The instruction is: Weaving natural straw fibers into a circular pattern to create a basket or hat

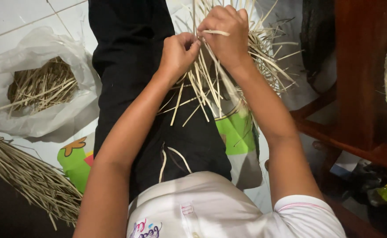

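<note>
I see a half-woven piece of pale straw [228, 70], flat dry strips fanning out stiffly in all directions, resting on the person's black-trousered lap [132, 66] at the top centre of my view. The left hand [178, 53] is curled tight, pinching a few strips, and just beside it the right hand [224, 33] has fingers pressed together on one flat strip laid across its knuckles. Further out, a crinkled translucent plastic bag [35, 110] holds short straw offcuts on the white tiled floor [8, 22], a long loose straw bundle [26, 176] lies lower left, and dark polished wooden furniture [361, 88] stands at right.
</note>
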